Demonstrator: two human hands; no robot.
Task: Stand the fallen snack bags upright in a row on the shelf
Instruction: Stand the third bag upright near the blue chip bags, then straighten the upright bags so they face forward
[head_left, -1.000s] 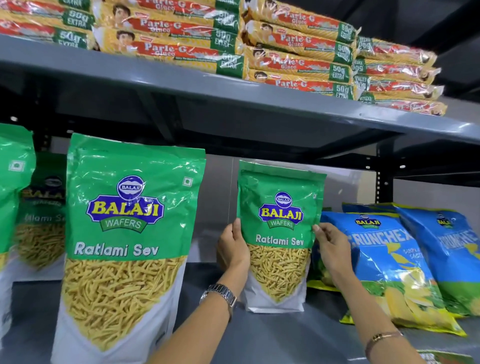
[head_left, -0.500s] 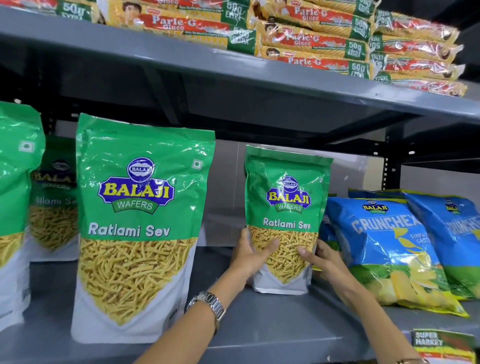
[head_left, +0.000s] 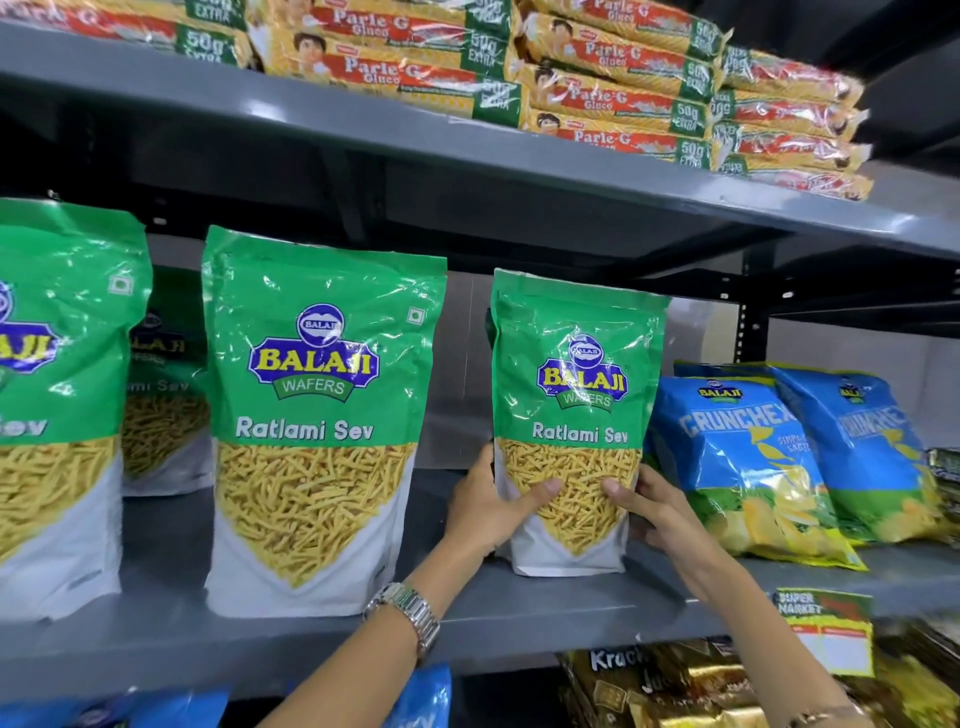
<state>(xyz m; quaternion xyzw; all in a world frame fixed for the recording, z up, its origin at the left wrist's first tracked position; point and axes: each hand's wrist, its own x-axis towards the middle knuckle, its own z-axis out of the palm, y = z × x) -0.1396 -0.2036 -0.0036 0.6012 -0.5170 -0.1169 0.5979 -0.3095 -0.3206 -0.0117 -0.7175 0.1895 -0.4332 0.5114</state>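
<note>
Both forearms reach up and forward from the bottom edge of the frame, converging toward the middle. The left hand (head_left: 491, 512) is cupped with its palm turned inward, fingers spread and thumb laid flat across the front of the green snack bag (head_left: 574, 415) it grasps. The right hand (head_left: 657, 512) mirrors it from the other side, thumb forward, fingers wrapped behind. A metal watch (head_left: 410, 613) circles the left wrist; a thin bracelet (head_left: 826, 714) shows on the right.

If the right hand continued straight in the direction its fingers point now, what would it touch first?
The right hand already presses the green Ratlami Sev pouch, fingers pointing left across its front. Further along they would likely meet the left hand's thumb, though depth is unclear.
</note>
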